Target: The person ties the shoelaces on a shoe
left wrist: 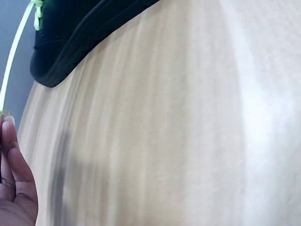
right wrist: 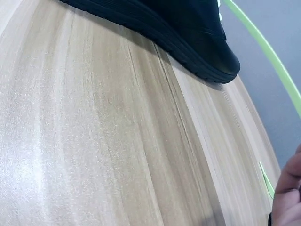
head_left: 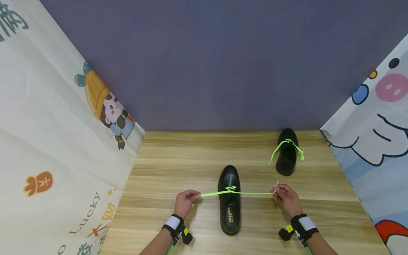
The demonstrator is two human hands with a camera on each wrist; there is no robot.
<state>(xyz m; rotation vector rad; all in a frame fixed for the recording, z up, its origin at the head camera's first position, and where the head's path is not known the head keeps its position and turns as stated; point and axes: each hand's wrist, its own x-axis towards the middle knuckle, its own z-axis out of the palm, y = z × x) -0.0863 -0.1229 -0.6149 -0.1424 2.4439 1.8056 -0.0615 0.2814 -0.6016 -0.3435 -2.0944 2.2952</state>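
Observation:
A black dress shoe [head_left: 230, 219] stands on the wooden surface between the hands, toe pointing away. Its neon green shoelace [head_left: 255, 193] stretches out to both sides from the eyelets. On the left, the left hand [head_left: 186, 202] pinches one lace end between thumb and fingertips. The right hand [head_left: 287, 200] pinches the other end, and a short lace tip sticks up past its fingers. In the left wrist view the lace [left wrist: 14, 52] runs taut from the fingers up to the shoe [left wrist: 70, 37]. The right wrist view shows the shoe's side [right wrist: 188, 42] and the right fingers [right wrist: 289, 179] at the edge.
A second black shoe [head_left: 286, 166] with loosely hanging green laces stands at the back right. White printed cloths [head_left: 47, 117] border the wooden surface [head_left: 178, 156] on both sides. Behind it rises a grey-blue panel [head_left: 207, 71].

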